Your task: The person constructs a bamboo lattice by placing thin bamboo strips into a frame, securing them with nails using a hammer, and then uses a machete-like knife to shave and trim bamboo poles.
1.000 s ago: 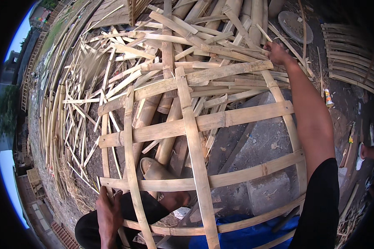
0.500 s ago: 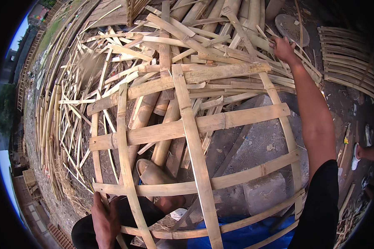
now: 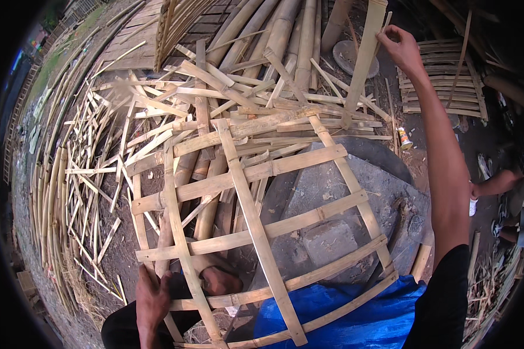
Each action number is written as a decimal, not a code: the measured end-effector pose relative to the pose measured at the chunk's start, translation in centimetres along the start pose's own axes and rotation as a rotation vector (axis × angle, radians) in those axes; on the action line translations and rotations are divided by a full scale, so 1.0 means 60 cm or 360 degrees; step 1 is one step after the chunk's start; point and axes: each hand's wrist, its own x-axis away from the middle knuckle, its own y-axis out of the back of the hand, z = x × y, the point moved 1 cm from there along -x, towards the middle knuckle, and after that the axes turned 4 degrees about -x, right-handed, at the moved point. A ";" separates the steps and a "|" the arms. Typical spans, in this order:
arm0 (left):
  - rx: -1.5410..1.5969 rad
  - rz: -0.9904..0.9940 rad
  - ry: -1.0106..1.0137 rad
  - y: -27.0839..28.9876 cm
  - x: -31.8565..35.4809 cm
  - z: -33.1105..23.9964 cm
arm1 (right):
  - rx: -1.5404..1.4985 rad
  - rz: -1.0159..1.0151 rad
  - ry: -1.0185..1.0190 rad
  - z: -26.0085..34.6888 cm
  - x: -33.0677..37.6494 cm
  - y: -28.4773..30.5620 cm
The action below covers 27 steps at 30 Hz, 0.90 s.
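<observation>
A woven lattice of flat bamboo strips [image 3: 262, 227] curves up in front of me. My left hand [image 3: 151, 299] grips its lower left upright strip near my knee. My right hand [image 3: 399, 46] is raised far ahead, fingers closed on the top of a long flat bamboo strip [image 3: 361, 64] that stands tilted, its lower end reaching the lattice's far edge. My bare foot [image 3: 218, 279] shows through the lattice.
Loose bamboo strips [image 3: 99, 174] lie scattered on the dirt to the left. Thick bamboo poles [image 3: 285, 41] lie behind. A finished bamboo mat [image 3: 448, 81] rests at the right. Blue tarp [image 3: 343, 314] covers the ground near me. Another person's foot [image 3: 498, 183] is at the right edge.
My right hand has lifted the long strip up from the pile so it now stands tilted. The lattice has tipped slightly toward me. My left hand stays on the lower left strip.
</observation>
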 end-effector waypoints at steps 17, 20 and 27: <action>0.0843 0.0248 -0.0154 -0.082 -0.084 0.050 | -0.1384 -0.1102 -0.0194 0.317 0.500 0.224; 0.0901 0.0166 -0.0116 -0.099 -0.098 0.088 | -0.2064 -0.0939 -0.0182 0.352 0.460 0.232; 0.0886 -0.0142 -0.0183 -0.126 -0.090 0.060 | -0.1868 -0.0511 -0.0415 0.325 0.256 0.191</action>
